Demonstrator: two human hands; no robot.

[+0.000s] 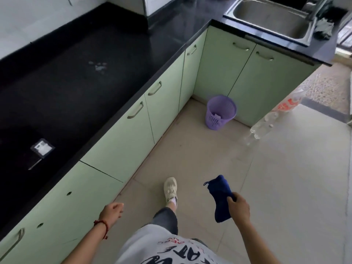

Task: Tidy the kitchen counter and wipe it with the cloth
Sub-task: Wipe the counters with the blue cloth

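A long black kitchen counter (62, 86) runs along the left above pale green cabinets. On it lies a small wet, whitish smear (99, 66) near the middle and a small clear packet (42, 148) toward the near end. My right hand (239, 206) is shut on a dark blue cloth (220, 197), held low over the floor, well away from the counter. My left hand (114, 208) hangs beside the cabinet front with fingers curled and nothing in it. A blurred clear plastic bottle (274, 117) with a red label appears in mid-air at the right.
A purple basket bin (221, 112) with a scrap inside stands on the tiled floor in the cabinet corner. A steel sink (270, 20) sits at the back right with a grey rag (323, 28) beside it. My foot (170, 188) steps forward on the floor.
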